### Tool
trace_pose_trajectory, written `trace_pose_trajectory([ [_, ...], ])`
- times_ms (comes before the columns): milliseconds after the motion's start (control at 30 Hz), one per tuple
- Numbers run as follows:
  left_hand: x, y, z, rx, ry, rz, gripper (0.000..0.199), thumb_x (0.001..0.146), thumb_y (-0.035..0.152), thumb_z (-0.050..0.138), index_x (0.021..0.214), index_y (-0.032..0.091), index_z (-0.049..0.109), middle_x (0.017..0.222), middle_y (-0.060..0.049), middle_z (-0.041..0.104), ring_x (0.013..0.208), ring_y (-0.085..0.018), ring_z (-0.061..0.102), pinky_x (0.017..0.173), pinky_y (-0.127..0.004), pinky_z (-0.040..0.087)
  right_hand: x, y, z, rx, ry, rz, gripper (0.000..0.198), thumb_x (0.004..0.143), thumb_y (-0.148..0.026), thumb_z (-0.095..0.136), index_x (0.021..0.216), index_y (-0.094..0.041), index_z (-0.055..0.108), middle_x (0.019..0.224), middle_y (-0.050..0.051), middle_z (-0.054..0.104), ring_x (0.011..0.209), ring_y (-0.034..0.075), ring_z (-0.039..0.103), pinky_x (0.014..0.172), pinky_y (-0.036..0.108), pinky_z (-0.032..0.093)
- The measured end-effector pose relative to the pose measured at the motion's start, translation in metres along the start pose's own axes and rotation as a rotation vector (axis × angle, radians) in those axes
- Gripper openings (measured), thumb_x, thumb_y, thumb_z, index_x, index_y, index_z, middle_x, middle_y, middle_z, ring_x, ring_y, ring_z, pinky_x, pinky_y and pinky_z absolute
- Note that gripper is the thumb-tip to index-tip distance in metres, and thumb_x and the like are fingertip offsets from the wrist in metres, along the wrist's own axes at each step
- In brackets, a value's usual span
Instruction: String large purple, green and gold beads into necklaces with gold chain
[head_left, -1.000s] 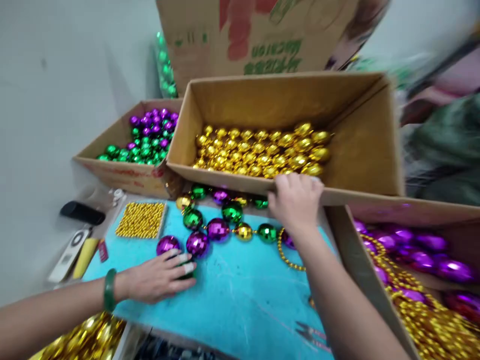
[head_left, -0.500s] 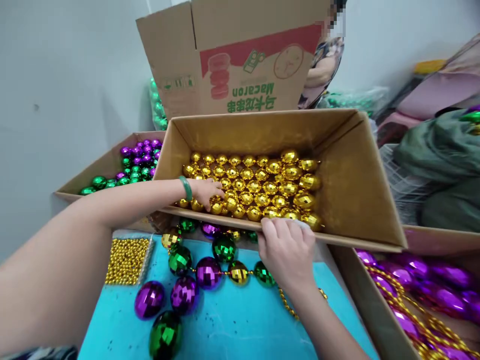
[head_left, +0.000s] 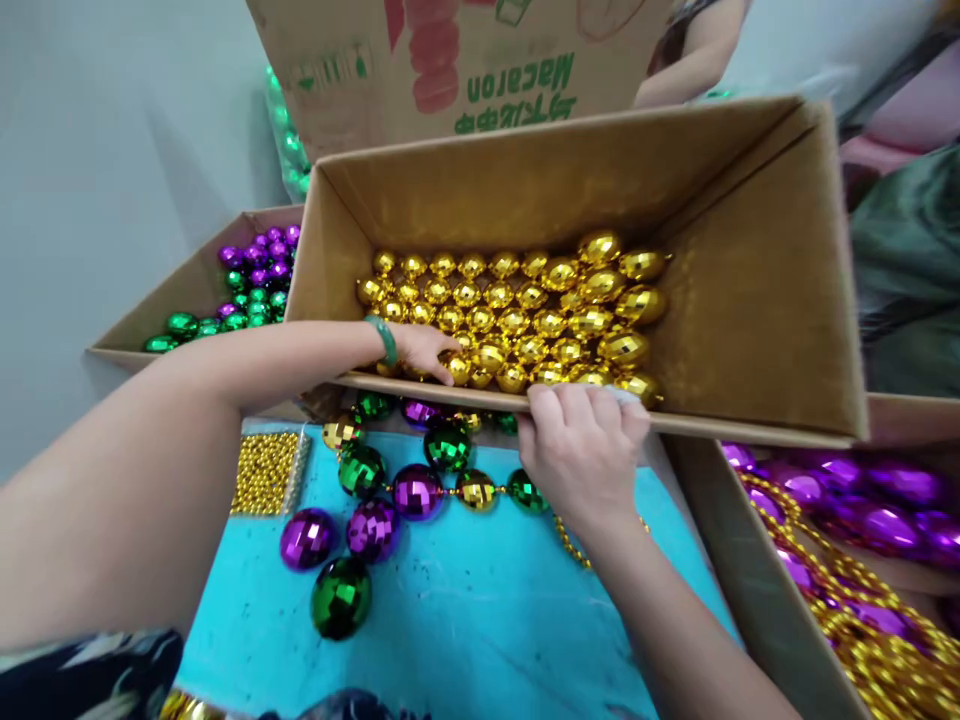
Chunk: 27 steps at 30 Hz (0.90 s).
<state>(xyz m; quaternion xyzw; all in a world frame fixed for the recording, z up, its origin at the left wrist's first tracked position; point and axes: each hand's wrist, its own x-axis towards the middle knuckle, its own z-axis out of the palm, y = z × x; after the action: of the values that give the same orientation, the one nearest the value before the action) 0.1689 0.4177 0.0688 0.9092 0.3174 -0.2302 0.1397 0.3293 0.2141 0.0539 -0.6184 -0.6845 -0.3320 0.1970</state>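
My left hand (head_left: 426,350), with a green bangle (head_left: 384,340) at its wrist, reaches over the near wall of a cardboard box (head_left: 750,300). Its thumb and fingers are apart at the front row of shiny gold faceted beads (head_left: 514,321), touching them; I see none lifted. My right hand (head_left: 585,440) is closed over the box's near rim, fingers curled inside; something whitish shows beside them. Below the box, a string of large beads lies on a blue surface (head_left: 480,600), including a purple bead (head_left: 418,492), a gold bead (head_left: 476,490) and a green bead (head_left: 361,470).
A box of purple and green beads (head_left: 180,290) stands at the left. Another box at the right holds purple beads (head_left: 889,525) and gold bead strands (head_left: 885,640). A clear pack of small gold beads (head_left: 266,473) lies on the blue surface. Behind the box, a person's arm (head_left: 697,65) shows.
The view has tilted down and closer, so the box appears larger and higher. My left hand has shifted slightly along the near row of gold beads, its fingers less spread. My right hand keeps the rim.
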Motion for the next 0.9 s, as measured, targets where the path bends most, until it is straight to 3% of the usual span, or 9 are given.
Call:
trace_pose_trajectory([
  [167,-0.041,0.019,-0.044,0.020,0.283,0.016,0.068,0.073,0.047,0.062,0.129,0.011,0.047,0.123,-0.010,0.058,0.113,-0.024,0.053,0.096,-0.035,0.039,0.010,0.005,0.006,0.063,-0.189,0.052,0.011,0.079,-0.030,0.053,0.084,-0.019,0.055,0.083,0.012,0.059,0.086,0.029,0.048,0.077,0.043,0.029],
  [233,-0.074,0.027,-0.063,0.017,0.480,0.101,0.063,0.080,0.048,0.049,0.122,0.002,0.048,0.108,-0.007,0.058,0.106,-0.022,0.054,0.091,-0.038,0.039,0.023,0.009,0.011,0.061,-0.268,0.066,0.024,0.076,-0.033,0.057,0.092,-0.016,0.056,0.094,0.017,0.060,0.094,0.033,0.049,0.078,0.046,0.032],
  [333,-0.135,0.046,-0.066,0.037,0.595,0.187,0.067,0.083,0.049,0.041,0.121,-0.006,0.040,0.096,-0.002,0.049,0.104,-0.022,0.053,0.085,-0.043,0.035,0.048,0.017,0.018,0.105,-0.342,0.062,0.042,0.082,-0.042,0.052,0.107,-0.008,0.056,0.107,0.023,0.059,0.103,0.036,0.049,0.079,0.048,0.032],
  [433,-0.197,0.068,-0.027,-0.005,0.536,0.224,0.066,0.081,0.053,0.050,0.125,0.005,0.041,0.100,-0.004,0.055,0.092,-0.019,0.058,0.080,-0.034,0.042,0.071,0.024,0.026,0.116,-0.365,0.042,0.076,0.084,-0.061,0.031,0.112,0.005,0.056,0.110,0.028,0.057,0.106,0.038,0.048,0.074,0.051,0.029],
  [500,-0.228,0.077,0.015,0.000,0.416,0.114,0.059,0.079,0.052,0.053,0.125,0.017,0.043,0.104,-0.005,0.059,0.089,-0.020,0.061,0.077,-0.030,0.045,0.082,0.026,0.031,0.103,-0.390,0.050,0.087,0.079,-0.067,0.024,0.104,0.008,0.060,0.111,0.029,0.056,0.107,0.037,0.049,0.072,0.052,0.027],
  [600,-0.256,0.071,0.082,0.059,0.381,-0.094,0.054,0.084,0.047,0.048,0.128,0.018,0.040,0.106,-0.010,0.062,0.090,-0.023,0.061,0.071,-0.031,0.046,0.091,0.025,0.035,0.067,-0.442,0.105,0.081,0.077,-0.068,0.031,0.097,0.004,0.064,0.113,0.031,0.056,0.108,0.036,0.050,0.073,0.052,0.027],
  [700,-0.269,0.052,0.130,0.125,0.373,-0.189,0.052,0.084,0.042,0.049,0.128,0.014,0.042,0.098,-0.012,0.064,0.083,-0.023,0.059,0.065,-0.032,0.043,0.091,0.015,0.025,0.085,-0.450,0.115,0.077,0.078,-0.061,0.043,0.123,0.001,0.054,0.123,0.032,0.051,0.117,0.038,0.044,0.078,0.053,0.027],
  [800,-0.275,0.043,0.154,0.211,0.371,-0.107,0.050,0.085,0.039,0.050,0.129,0.016,0.044,0.092,-0.010,0.062,0.080,-0.022,0.056,0.066,-0.033,0.040,0.079,-0.011,-0.002,0.227,-0.383,0.111,0.073,0.079,-0.049,0.057,0.137,-0.007,0.040,0.134,0.029,0.043,0.123,0.039,0.038,0.086,0.051,0.029],
  [900,-0.275,0.059,0.165,0.263,0.442,0.053,0.046,0.089,0.033,0.047,0.133,0.020,0.041,0.093,-0.009,0.061,0.080,-0.021,0.052,0.066,-0.034,0.037,0.046,-0.053,-0.033,0.485,-0.310,0.050,0.052,0.084,-0.036,0.060,0.128,-0.010,0.049,0.125,0.022,0.052,0.119,0.030,0.044,0.092,0.043,0.035],
])
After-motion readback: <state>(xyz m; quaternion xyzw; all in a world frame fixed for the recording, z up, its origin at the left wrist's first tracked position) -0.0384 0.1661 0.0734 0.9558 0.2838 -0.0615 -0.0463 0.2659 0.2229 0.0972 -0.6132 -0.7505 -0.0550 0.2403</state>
